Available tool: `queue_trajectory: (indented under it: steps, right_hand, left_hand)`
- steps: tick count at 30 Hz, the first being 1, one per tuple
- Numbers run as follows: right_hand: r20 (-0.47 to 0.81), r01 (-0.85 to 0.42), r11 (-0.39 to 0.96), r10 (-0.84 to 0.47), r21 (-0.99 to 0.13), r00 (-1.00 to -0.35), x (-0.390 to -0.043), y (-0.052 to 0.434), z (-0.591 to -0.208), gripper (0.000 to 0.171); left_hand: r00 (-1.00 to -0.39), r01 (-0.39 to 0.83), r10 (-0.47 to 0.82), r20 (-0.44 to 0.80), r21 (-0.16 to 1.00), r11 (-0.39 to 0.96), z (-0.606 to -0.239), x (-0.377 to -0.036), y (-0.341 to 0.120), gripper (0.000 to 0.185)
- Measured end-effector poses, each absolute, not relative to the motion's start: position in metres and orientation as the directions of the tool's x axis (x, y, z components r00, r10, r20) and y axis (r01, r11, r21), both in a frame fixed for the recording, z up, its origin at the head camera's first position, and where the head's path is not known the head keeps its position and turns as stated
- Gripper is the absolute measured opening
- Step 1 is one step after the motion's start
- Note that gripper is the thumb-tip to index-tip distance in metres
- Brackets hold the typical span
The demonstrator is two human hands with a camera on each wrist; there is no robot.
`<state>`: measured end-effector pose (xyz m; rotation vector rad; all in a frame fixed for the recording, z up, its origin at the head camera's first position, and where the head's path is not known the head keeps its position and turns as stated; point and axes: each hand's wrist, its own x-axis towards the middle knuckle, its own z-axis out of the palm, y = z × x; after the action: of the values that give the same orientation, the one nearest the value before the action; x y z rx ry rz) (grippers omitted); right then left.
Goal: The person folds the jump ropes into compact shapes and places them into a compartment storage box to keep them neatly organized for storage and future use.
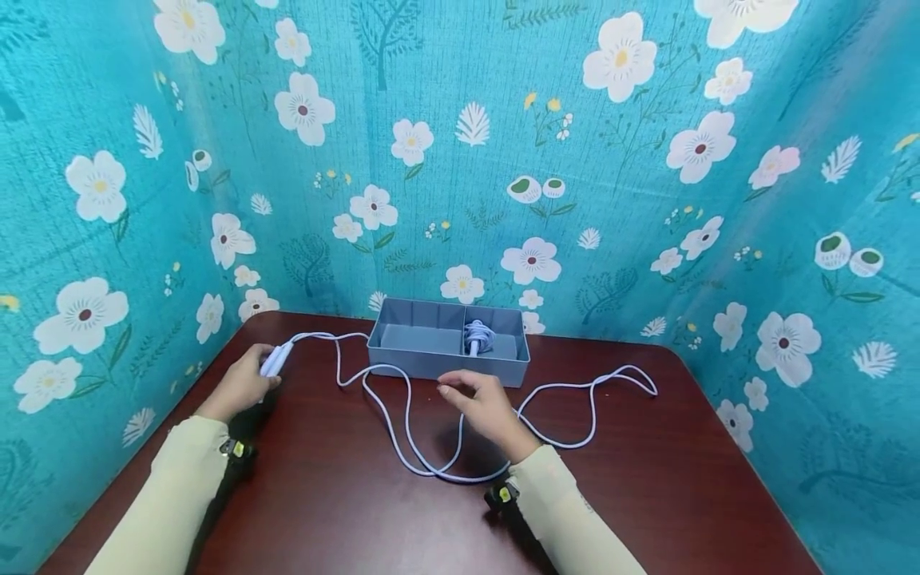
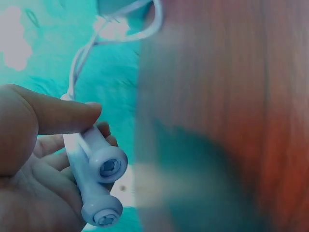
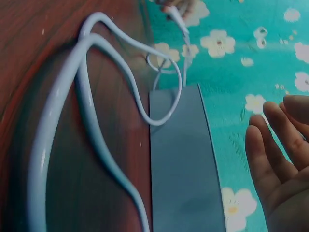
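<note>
1. Where the pale blue-white plastic skipping rope (image 1: 431, 431) lies in loose loops across the dark red-brown wooden table (image 1: 647, 511), you see it run in front of the grey plastic two-compartment organiser box (image 1: 402, 358), one loop reaching well out to the right.
2. Its two white cylindrical handles (image 2: 99, 179) lie side by side in your left hand (image 1: 240, 387), fingers and thumb curled round them, at the table's left edge.
3. Your right hand (image 1: 485, 403) hovers just in front of the box, above the cord; its fingers (image 3: 270, 150) are straight, slightly apart, and hold nothing.
4. Judged from its slack curves, the cord is light, limp and smooth: it will likely slide and sag rather than keep a shape. The stiff handles give the surest hold; elsewhere, pinch the cord at the bend of a loop.
5. A second bundled whitish cord (image 1: 477, 335) sits in the box's right compartment; the left compartment shows only its floor.
6. Turquoise flowered fabric (image 1: 460, 160) walls the table on three sides.
</note>
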<state>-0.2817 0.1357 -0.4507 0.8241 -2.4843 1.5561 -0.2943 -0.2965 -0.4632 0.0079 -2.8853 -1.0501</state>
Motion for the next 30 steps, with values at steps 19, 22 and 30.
queue_trajectory:
  steps: [19,22,30]
  right_hand:
    - [0.638,-0.726,0.258,-0.351,-0.638,-0.686,-0.271,0.117,-0.398,0.047]
    - [0.675,-0.761,0.25,-0.354,-0.599,-0.647,-0.267,0.116,-0.39,0.046]
    - [0.714,-0.858,0.311,-0.477,-0.408,-0.513,-0.258,0.109,-0.375,0.047]
  left_hand:
    - [-0.921,0.36,0.198,0.336,0.536,0.764,-0.344,-0.242,-0.197,0.055]
    - [-0.9,0.418,0.262,0.35,0.514,0.749,-0.336,-0.233,-0.178,0.054]
    - [-0.813,0.582,0.477,0.334,0.448,0.679,-0.337,-0.212,-0.136,0.056]
